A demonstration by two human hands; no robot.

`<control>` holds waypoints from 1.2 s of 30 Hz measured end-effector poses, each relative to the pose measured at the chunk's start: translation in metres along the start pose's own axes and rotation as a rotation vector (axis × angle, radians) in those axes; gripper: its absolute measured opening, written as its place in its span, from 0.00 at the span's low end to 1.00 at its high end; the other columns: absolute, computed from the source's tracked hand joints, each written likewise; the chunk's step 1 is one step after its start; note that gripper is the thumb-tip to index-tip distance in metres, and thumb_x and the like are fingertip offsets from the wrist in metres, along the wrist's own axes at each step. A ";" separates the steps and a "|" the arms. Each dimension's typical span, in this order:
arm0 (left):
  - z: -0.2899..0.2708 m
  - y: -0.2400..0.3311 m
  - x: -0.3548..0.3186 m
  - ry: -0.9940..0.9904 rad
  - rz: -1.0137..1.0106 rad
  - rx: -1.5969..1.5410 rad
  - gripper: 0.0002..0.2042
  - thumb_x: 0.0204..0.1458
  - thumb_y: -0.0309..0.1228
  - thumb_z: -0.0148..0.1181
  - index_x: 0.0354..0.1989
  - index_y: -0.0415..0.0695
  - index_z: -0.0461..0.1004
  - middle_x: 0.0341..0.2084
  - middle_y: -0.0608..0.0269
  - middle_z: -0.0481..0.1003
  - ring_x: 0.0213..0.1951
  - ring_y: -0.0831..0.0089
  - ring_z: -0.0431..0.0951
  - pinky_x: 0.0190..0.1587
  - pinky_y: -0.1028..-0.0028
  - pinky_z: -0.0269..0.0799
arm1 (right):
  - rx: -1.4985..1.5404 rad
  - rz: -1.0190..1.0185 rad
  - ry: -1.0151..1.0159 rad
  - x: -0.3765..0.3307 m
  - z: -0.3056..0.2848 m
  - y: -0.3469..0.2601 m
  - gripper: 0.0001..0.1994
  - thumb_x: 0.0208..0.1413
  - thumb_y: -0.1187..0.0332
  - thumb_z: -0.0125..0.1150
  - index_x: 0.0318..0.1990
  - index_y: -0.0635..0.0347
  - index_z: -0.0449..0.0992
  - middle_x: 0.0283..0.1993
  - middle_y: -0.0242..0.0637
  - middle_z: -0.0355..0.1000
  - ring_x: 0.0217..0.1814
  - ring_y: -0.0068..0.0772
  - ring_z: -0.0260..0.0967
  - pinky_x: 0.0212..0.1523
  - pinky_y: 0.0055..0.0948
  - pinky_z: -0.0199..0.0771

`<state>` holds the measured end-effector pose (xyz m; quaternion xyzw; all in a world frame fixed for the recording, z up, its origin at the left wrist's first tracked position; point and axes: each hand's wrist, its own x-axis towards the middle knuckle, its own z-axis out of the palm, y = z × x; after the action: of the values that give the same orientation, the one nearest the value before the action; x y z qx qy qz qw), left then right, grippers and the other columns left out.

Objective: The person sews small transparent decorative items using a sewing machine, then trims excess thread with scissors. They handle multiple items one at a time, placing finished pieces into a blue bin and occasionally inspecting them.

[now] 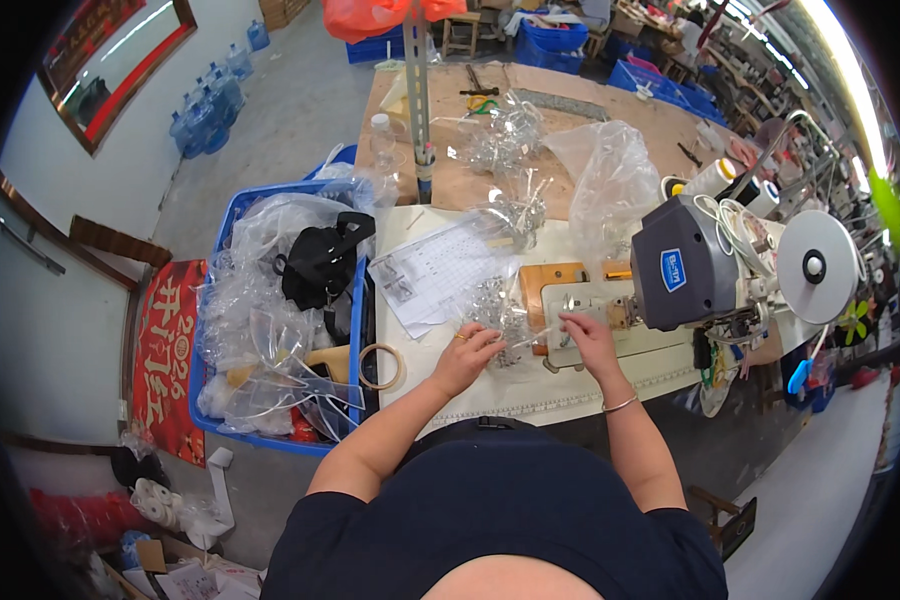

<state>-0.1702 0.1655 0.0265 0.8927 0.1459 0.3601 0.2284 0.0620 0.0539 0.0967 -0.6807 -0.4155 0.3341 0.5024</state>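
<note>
Set left hand [470, 352] at 7 o'clock of shiny clear pile [496, 305] — at 9 o'clock of sewing-machine plate [592, 296] — held right hand [590, 340] narrow over plate, could not tell whether gripping anything in either.

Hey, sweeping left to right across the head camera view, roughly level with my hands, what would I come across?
Red banner, blue plastic crate, tape roll, left hand, right hand, sewing machine, white reel.

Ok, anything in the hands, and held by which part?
Possibly a thin pale strip, pinched near its ends by left hand and right hand; too small to confirm.
</note>
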 end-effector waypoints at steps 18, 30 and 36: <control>0.013 0.001 0.001 0.058 -0.145 0.000 0.18 0.36 0.19 0.62 0.39 0.49 0.78 0.44 0.66 0.75 0.47 0.58 0.67 0.52 0.65 0.66 | -0.529 -0.424 -0.641 -0.093 0.032 -0.081 0.07 0.50 0.70 0.57 0.37 0.56 0.77 0.32 0.39 0.75 0.36 0.45 0.73 0.38 0.35 0.73; -0.010 0.022 0.007 0.013 -0.097 0.058 0.16 0.40 0.22 0.61 0.41 0.44 0.76 0.43 0.63 0.74 0.45 0.57 0.68 0.48 0.62 0.66 | 0.762 0.476 -0.034 0.085 0.060 0.021 0.08 0.59 0.70 0.52 0.41 0.63 0.73 0.38 0.35 0.73 0.41 0.28 0.73 0.41 0.30 0.77; -0.007 -0.014 0.089 0.069 -0.103 0.057 0.12 0.43 0.21 0.57 0.39 0.42 0.76 0.37 0.56 0.76 0.44 0.55 0.71 0.47 0.62 0.66 | 0.844 0.570 0.101 0.077 0.070 0.024 0.08 0.59 0.66 0.53 0.42 0.61 0.72 0.39 0.36 0.73 0.41 0.31 0.74 0.39 0.29 0.77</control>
<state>-0.1140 0.2172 0.0751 0.8771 0.2095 0.3742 0.2162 0.0394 0.1480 0.0521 -0.5200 -0.0174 0.5633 0.6419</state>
